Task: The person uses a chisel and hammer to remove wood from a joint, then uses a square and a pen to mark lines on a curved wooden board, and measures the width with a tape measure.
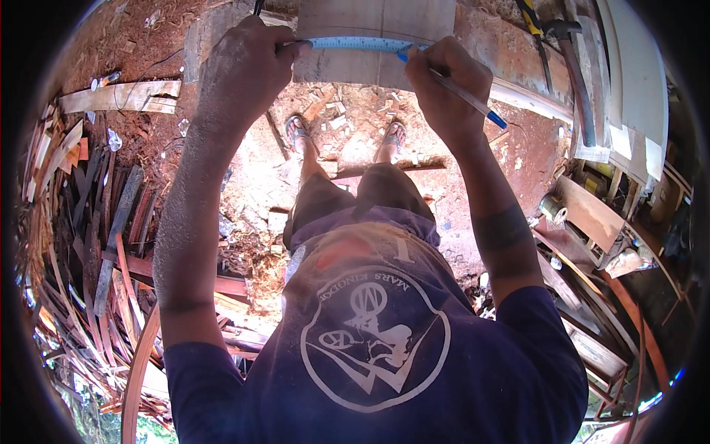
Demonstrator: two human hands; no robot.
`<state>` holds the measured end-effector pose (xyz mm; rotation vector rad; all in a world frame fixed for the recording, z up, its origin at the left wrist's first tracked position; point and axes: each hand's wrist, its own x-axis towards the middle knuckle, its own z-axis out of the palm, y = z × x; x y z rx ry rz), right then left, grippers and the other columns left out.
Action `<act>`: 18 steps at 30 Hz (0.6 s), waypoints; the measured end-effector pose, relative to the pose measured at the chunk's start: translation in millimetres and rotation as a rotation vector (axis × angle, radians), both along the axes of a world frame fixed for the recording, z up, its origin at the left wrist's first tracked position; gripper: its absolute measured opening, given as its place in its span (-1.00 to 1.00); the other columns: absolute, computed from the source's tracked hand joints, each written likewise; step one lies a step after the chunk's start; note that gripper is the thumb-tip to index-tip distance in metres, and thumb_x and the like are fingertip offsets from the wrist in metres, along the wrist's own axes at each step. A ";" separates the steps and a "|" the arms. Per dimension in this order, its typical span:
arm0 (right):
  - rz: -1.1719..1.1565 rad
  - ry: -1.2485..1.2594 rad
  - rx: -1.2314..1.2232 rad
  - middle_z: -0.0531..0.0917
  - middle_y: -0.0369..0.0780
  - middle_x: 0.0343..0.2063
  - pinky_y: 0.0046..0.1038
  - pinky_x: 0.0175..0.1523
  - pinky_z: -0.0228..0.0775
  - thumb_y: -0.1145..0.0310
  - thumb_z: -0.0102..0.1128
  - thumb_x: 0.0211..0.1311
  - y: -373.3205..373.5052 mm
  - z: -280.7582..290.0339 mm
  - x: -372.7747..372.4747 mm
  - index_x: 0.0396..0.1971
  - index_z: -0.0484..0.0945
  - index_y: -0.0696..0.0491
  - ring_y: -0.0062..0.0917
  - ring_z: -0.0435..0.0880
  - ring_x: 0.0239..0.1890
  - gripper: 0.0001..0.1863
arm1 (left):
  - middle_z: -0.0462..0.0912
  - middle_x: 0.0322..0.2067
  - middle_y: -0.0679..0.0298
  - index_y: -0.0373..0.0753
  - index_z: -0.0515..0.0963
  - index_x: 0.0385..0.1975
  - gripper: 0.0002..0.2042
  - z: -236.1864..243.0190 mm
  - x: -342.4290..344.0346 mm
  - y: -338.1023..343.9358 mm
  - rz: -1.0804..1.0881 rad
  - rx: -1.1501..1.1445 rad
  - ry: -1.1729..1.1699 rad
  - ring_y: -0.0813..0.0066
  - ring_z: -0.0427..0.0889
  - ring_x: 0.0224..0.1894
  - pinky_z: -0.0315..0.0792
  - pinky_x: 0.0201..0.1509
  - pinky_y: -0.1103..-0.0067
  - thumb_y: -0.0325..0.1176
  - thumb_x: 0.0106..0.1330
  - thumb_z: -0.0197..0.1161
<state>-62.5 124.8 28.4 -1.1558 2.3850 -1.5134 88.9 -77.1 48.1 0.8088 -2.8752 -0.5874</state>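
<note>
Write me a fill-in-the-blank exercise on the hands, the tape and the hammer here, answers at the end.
1. The right hand holds a white ____ with blue ends.
2. The markings-covered tape is ____ in colour.
3. Over the board, the tape stretches from the right hand to the ____ hand.
4. The hammer lies on the ____ side of the picture.

Missing words: pen; blue; left; right.
</note>
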 end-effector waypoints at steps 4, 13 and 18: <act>0.015 -0.010 0.009 0.51 -0.20 -0.76 -0.41 -0.52 0.37 0.43 0.34 0.09 -0.7 2.3 1.1 -0.68 0.36 0.10 -0.49 0.53 -0.71 -0.69 | 0.63 -0.29 0.02 -0.18 0.78 -0.24 -0.78 0.5 0.4 0.3 0.001 0.001 -0.006 0.12 0.72 -0.21 0.59 -0.08 0.26 -0.17 0.29 0.40; 0.013 -0.017 0.040 0.53 -0.17 -0.75 -0.37 -0.50 0.39 0.42 0.33 0.11 0.2 4.8 1.8 -0.65 0.37 0.11 -0.42 0.55 -0.70 -0.70 | 0.63 -0.29 0.01 -0.20 0.77 -0.24 -0.77 0.6 -0.5 0.0 -0.003 0.015 0.000 0.11 0.72 -0.21 0.58 -0.07 0.26 -0.18 0.29 0.40; 0.014 -0.017 0.055 0.52 -0.17 -0.75 -0.37 -0.50 0.39 0.42 0.33 0.11 -0.5 5.4 2.3 -0.65 0.37 0.11 -0.41 0.55 -0.70 -0.71 | 0.64 -0.28 0.00 -0.19 0.77 -0.23 -0.78 -0.6 -0.2 -1.2 0.004 0.036 -0.002 0.10 0.72 -0.19 0.58 -0.07 0.26 -0.18 0.30 0.40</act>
